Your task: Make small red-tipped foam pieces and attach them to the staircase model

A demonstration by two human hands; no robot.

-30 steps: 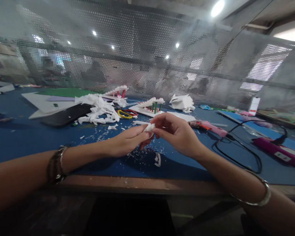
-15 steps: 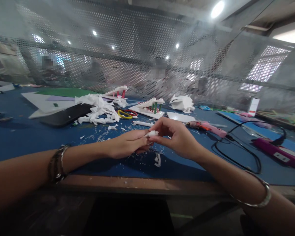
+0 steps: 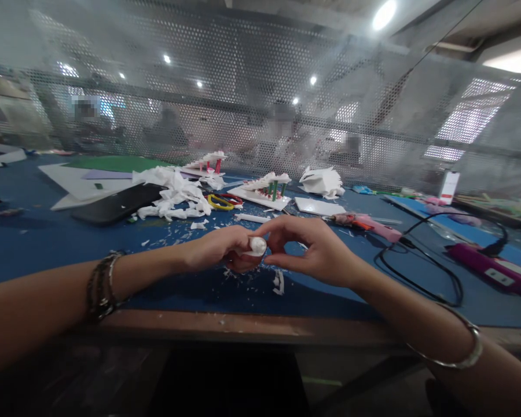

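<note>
My left hand is closed around a small white roll, which looks like rolled paper or thin foam, its coiled end turned toward me. From the other side, my right hand curves its index finger over the top of the roll, with the thumb at its lower right edge. The remaining right-hand fingers are mostly hidden. White shavings and a torn white scrap lie on the blue table beneath my hands.
Crumpled white paper, a black tray-like piece and yellow-red scissors lie left of centre. Behind my hands stands a small white model on green posts. A pink glue gun and a purple power strip with cable are right.
The roll has turned so its coiled end faces me, and sits slightly lower and left. My right index finger and thumb have spread wider apart around it.
</note>
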